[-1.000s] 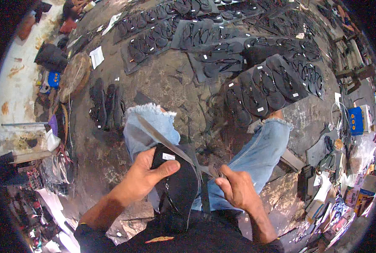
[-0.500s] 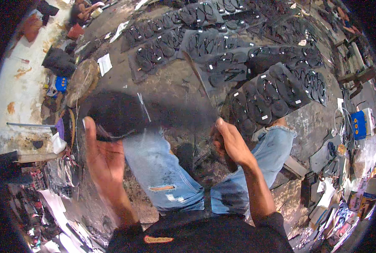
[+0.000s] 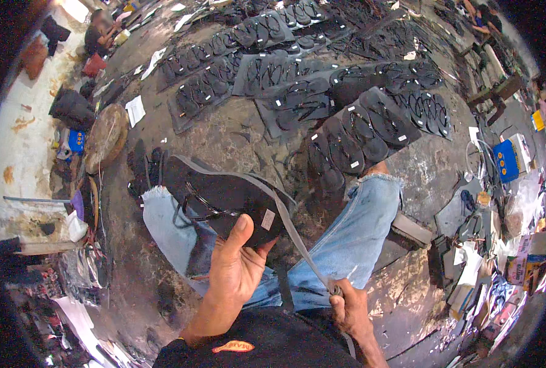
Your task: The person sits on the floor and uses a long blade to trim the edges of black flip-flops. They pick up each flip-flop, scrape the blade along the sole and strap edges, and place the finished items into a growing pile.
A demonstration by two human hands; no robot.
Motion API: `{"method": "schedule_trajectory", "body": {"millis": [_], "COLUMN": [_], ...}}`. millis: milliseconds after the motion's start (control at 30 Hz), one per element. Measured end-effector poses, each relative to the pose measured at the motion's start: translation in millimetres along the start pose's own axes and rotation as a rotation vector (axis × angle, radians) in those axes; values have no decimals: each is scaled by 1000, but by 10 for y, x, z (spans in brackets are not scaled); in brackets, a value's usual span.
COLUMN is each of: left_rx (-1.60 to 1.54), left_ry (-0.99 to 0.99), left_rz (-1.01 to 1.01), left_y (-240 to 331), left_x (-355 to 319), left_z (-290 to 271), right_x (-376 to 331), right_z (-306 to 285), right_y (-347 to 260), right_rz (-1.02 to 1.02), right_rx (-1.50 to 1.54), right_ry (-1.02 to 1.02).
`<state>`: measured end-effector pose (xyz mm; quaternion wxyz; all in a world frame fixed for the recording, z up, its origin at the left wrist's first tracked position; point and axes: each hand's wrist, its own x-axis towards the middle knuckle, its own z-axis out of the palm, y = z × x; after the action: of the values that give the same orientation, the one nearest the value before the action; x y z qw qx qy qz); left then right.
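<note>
My left hand (image 3: 236,270) holds a black flip-flop sandal (image 3: 221,196) by its heel end, sole side up, over my left knee in blue jeans (image 3: 175,236). A small white tag sits on the sandal near my thumb. A grey strap (image 3: 291,230) runs from the sandal's edge down to my right hand (image 3: 349,306), which grips the strap's lower end beside my right thigh. My right leg (image 3: 362,218) stretches toward the rows of sandals.
Many black sandals (image 3: 352,132) lie in rows on dark sheets across the stained concrete floor ahead. A round wooden block (image 3: 104,138) and loose sandals (image 3: 144,172) lie to the left. A blue box (image 3: 504,161), papers and clutter sit at the right. A person (image 3: 98,34) sits far off.
My left hand brought the sandal from far out on the left back over my knee. My right hand dropped lower toward my hip, pulling the grey strap taut.
</note>
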<state>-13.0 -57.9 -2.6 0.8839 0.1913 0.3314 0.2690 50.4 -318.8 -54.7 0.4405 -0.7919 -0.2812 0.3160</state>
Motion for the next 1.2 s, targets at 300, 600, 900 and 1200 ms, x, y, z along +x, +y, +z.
{"method": "schedule_trajectory", "body": {"millis": [300, 600, 900, 1200], "left_rx": [281, 922, 157, 739], "left_ry": [-57, -88, 116, 114], "left_rz": [-19, -163, 264, -55], "left_y": [-93, 65, 285, -2422], "left_x": [-121, -208, 1685, 2819], "left_z": [-387, -405, -476, -633], "right_x": [809, 1445, 1232, 951], "right_z": [-220, 473, -1275, -859], "right_y": [-282, -409, 352, 676], "right_rz": [16, -167, 34, 288], "right_rx": [-210, 275, 971, 929], "right_ry": [-202, 67, 1034, 986]}}
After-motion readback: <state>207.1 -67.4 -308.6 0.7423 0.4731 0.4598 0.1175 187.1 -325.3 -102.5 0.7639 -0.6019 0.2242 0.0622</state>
